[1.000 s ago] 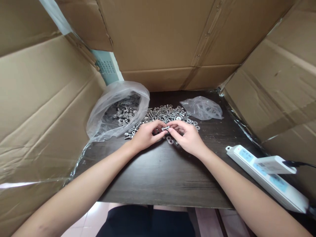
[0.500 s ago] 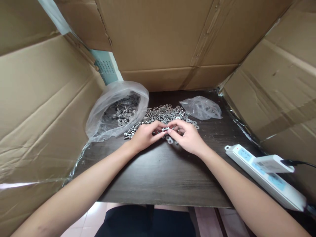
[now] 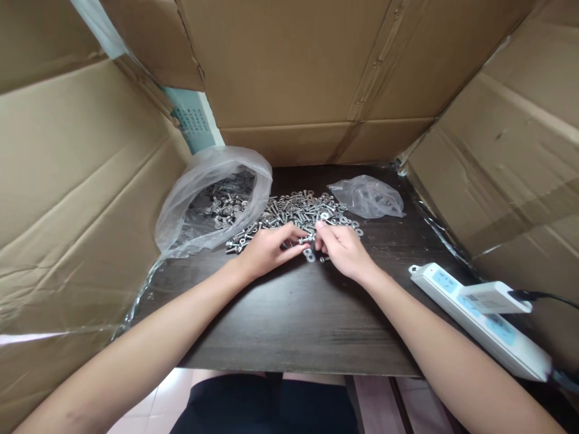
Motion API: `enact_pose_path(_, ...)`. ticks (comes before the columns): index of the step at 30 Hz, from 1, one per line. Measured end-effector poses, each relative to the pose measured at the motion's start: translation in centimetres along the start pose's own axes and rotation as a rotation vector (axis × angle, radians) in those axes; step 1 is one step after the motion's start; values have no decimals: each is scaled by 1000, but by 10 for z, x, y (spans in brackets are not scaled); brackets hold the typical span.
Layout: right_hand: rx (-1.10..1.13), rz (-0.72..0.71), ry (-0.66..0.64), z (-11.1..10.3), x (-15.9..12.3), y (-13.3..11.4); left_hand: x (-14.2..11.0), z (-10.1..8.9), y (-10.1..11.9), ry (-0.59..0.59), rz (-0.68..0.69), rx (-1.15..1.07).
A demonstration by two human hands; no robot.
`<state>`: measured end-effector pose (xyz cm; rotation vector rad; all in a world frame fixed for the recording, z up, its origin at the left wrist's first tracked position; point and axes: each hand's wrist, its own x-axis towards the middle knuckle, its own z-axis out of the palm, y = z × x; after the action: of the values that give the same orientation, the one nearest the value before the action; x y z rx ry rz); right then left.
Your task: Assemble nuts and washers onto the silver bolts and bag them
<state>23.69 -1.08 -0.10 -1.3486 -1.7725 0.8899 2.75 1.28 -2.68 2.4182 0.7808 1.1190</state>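
My left hand (image 3: 274, 247) is closed in a pinch on a small silver bolt (image 3: 306, 240), which lies roughly level between the thumb and fingertips. Just to its right, my right hand (image 3: 341, 247) has its fingers curled and its thumb pressed on top. Whatever it pinches is hidden or too small to make out. Both hands are at the near edge of a heap of loose bolts and washers (image 3: 294, 208) on the dark table. Two flat washers (image 3: 309, 255) lie just below the fingertips, and a single bolt (image 3: 324, 259) rests under my right hand.
At the left, an open clear plastic bag (image 3: 176, 223) holds bolts with washers on them. A crumpled plastic bag (image 3: 371, 199) lies at the back right. A white power strip (image 3: 479, 319) with a plugged-in adapter (image 3: 495, 297) runs along the right. Cardboard walls (image 3: 294, 66) enclose the table (image 3: 289, 325).
My right fingers have come off the bolt and curled in, with the thumb now raised on top. My left hand keeps its pinch on the bolt in nearly the same place.
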Motion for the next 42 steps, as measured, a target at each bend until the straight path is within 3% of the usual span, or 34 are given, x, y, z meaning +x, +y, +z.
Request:
enact_pose_path(2, 60, -15, 20, -1, 1, 0, 0, 0, 0, 5, 6, 2)
enact_pose_path(5, 192, -31, -81, -1, 1, -1, 0, 0, 1, 0, 11, -1)
enact_pose_path(7, 165, -4, -127, -1, 1, -1, 0, 1, 1, -7, 13, 0)
enact_pose_path(12, 30, 20, -8, -5, 2, 0, 0, 3, 1, -9, 32, 5)
enact_pose_path(16, 209, -3, -170, -6, 3, -1, 0, 2, 1, -12, 22, -15)
enact_pose_path(18, 198, 6, -214, -4, 2, -2, 1, 1, 1, -23, 18, -16)
enact_pose_path(23, -67, -52, -81, 0, -2, -4, 1, 0, 1, -23, -26, -23)
enact_pose_path(28, 168, -77, -120, 2, -1, -3, 1, 2, 0, -8, 9, -33)
enact_pose_path(35, 28, -95, -104, -1, -1, -5, 1, 2, 1, -11, 11, -1)
enact_pose_path(42, 224, -10, -273, -4, -1, -5, 1, -2, 2, 4, 0, 11)
